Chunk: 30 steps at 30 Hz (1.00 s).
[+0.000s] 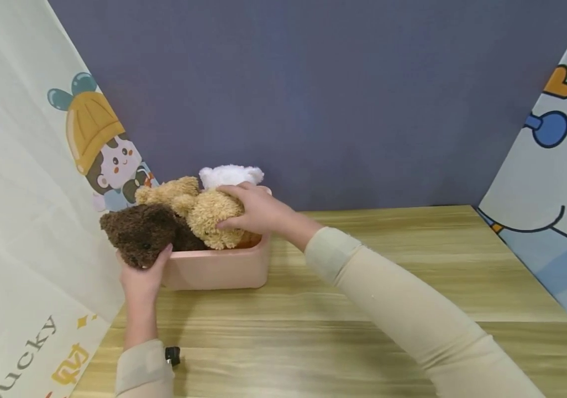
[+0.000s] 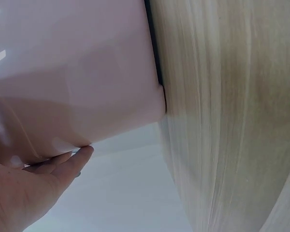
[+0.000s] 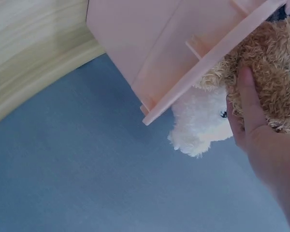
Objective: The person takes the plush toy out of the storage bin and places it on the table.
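Observation:
A pink bin stands at the left of the table, filled with plush toys. My left hand holds the bin's front left corner, thumb up by the rim. In the left wrist view its fingers lie along the outer wall. Over that corner leans a dark brown plush toy. My right hand grips a curly tan teddy bear at the bin's right end, thumb on the near side, fingers over the top. More tan plush shows left of it. Behind sits a white plush toy.
The wood-grain table stretches right of the bin. A dark blue-grey panel stands behind it, and a white printed sheet rises close along its left side. Another printed panel borders the right. A small black object is beside the left cuff.

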Each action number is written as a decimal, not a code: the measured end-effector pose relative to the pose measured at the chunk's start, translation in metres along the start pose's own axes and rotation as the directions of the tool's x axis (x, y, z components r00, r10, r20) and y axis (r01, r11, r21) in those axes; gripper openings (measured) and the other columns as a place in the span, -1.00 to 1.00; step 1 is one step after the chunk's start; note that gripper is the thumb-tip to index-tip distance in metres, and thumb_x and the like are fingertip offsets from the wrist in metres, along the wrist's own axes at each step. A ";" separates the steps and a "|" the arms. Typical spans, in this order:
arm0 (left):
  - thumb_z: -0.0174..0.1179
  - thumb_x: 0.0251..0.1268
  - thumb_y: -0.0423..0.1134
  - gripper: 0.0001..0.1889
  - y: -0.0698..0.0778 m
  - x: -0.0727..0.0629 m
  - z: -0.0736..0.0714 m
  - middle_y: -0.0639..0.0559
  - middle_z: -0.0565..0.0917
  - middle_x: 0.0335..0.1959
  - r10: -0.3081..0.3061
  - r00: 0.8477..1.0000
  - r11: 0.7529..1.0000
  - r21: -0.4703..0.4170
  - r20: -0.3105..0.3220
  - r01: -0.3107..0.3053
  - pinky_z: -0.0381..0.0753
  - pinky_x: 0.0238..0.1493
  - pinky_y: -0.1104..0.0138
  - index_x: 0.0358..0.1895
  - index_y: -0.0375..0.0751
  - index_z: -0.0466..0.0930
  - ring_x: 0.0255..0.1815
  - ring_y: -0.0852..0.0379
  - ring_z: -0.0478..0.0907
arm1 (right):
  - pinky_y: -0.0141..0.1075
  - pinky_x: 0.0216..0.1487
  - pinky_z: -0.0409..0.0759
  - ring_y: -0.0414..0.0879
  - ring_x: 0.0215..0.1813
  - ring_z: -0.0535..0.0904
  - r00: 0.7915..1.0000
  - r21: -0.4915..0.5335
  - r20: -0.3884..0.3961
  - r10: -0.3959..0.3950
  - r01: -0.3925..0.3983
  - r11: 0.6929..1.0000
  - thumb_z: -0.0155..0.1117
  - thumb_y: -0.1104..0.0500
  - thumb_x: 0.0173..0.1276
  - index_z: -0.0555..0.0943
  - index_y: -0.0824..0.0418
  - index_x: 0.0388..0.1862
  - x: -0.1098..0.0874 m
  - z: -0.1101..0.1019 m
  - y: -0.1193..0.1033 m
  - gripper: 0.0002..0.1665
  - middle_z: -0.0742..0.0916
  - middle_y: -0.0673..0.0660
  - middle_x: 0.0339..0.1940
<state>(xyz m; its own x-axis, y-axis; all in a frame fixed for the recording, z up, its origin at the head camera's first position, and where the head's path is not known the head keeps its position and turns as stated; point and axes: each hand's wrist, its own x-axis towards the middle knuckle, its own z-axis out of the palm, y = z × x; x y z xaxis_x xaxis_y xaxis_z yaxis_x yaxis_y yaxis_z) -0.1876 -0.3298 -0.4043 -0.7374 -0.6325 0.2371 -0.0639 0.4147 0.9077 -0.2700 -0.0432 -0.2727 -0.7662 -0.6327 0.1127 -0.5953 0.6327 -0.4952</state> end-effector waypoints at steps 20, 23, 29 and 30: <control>0.53 0.17 0.22 0.29 -0.001 0.002 -0.003 -0.47 0.19 0.67 -0.019 0.998 0.999 0.048 0.066 0.016 0.20 0.66 -0.29 0.76 -0.08 -0.20 0.67 -0.45 0.20 | -0.02 0.60 0.48 0.06 0.57 0.47 0.990 0.097 -0.137 0.004 0.009 0.995 0.35 -0.05 0.58 0.31 -0.21 0.70 -0.002 0.005 0.005 -0.21 0.51 0.08 0.59; 0.54 0.16 0.21 0.29 -0.001 0.002 -0.003 -0.46 0.21 0.66 -0.010 0.998 0.999 0.045 0.063 0.008 0.22 0.65 -0.29 0.76 -0.07 -0.19 0.67 -0.43 0.22 | -0.04 0.63 0.44 0.04 0.59 0.45 0.989 0.104 -0.145 0.005 0.010 0.994 0.36 -0.04 0.57 0.32 -0.21 0.69 -0.002 0.001 0.005 -0.21 0.52 0.07 0.59; 0.55 0.15 0.19 0.26 -0.002 0.002 -0.002 -0.44 0.26 0.64 -0.001 0.999 1.000 0.028 0.040 0.000 0.25 0.66 -0.24 0.74 -0.11 -0.12 0.66 -0.38 0.26 | -0.03 0.62 0.45 0.03 0.58 0.44 0.987 0.137 -0.163 -0.006 0.028 0.990 0.40 -0.01 0.55 0.34 -0.17 0.69 -0.002 -0.006 0.005 -0.20 0.53 0.08 0.59; 0.54 0.15 0.19 0.26 -0.002 0.002 -0.003 -0.44 0.26 0.64 -0.004 0.999 1.000 0.028 0.036 0.003 0.25 0.66 -0.23 0.74 -0.10 -0.13 0.66 -0.38 0.26 | -0.03 0.61 0.46 0.02 0.58 0.44 0.985 0.145 -0.171 -0.009 0.035 0.989 0.39 0.00 0.55 0.34 -0.16 0.69 -0.003 -0.007 0.004 -0.20 0.53 0.08 0.59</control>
<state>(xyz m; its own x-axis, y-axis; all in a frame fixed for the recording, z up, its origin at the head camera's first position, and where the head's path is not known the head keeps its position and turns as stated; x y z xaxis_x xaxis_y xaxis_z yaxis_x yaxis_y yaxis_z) -0.1870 -0.3335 -0.4051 -0.7608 -0.6103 0.2206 -0.0851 0.4307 0.8985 -0.2721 -0.0359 -0.2688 -0.7906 -0.5528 0.2633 -0.5803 0.5392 -0.6104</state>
